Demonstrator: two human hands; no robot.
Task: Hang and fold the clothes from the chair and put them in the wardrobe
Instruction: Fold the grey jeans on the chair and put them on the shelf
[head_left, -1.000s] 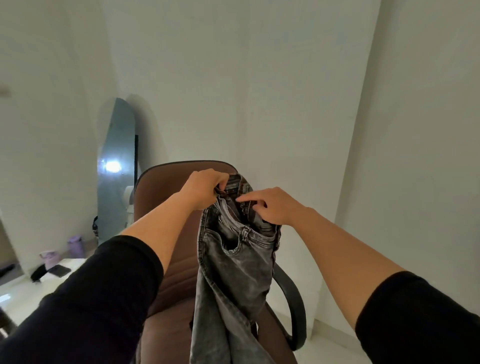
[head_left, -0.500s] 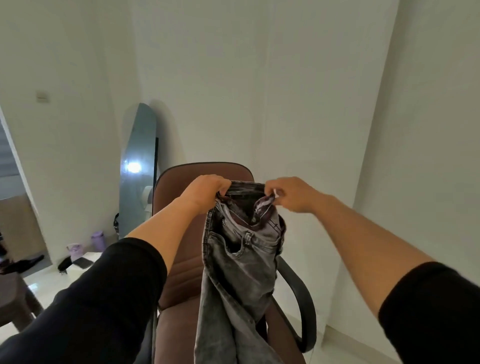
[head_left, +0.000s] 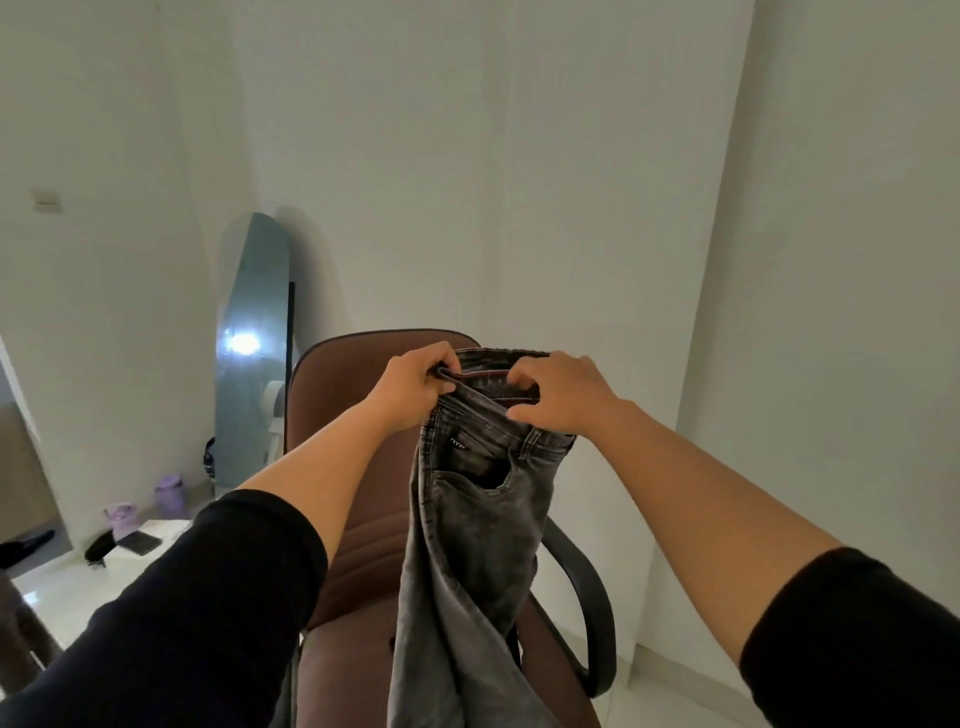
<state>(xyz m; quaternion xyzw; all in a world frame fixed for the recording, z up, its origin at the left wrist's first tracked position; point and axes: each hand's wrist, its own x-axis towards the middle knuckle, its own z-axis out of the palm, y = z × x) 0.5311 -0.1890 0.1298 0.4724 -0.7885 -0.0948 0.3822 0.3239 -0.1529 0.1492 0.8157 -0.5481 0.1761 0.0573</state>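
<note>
The brown chair (head_left: 363, 530) fills the lower middle of the view, its padded back upright near the pale wall and its black armrest (head_left: 582, 613) curving out on the right side. To the left of the chair, a tall rounded mirror (head_left: 252, 353) leans against the wall with a bright spot of light reflected in it.

In front of the chair back hangs a pair of grey washed jeans (head_left: 467, 545), held up by the waistband so the legs drop down over the seat and out of the bottom of the view (a small label shows just under the band, and a front pocket gapes open below it). The jeans are off the chair's surface at the top; lower down I cannot tell whether the legs touch the seat.

The left hand (head_left: 415, 384) is curled round the left end of the waistband, above the chair back's upper edge, fingers folded over the band. The right hand (head_left: 558, 395) grips the band just to the right of it, fingers hooked over the top and thumb beneath, so the two hands are close together with a short stretch of band between them. Both forearms are bare, with black sleeves (head_left: 208, 597) pushed up.

On the floor left of the chair, below the mirror, stand two small lilac containers (head_left: 170, 493), and beside them a flat dark item (head_left: 137, 543).
</note>
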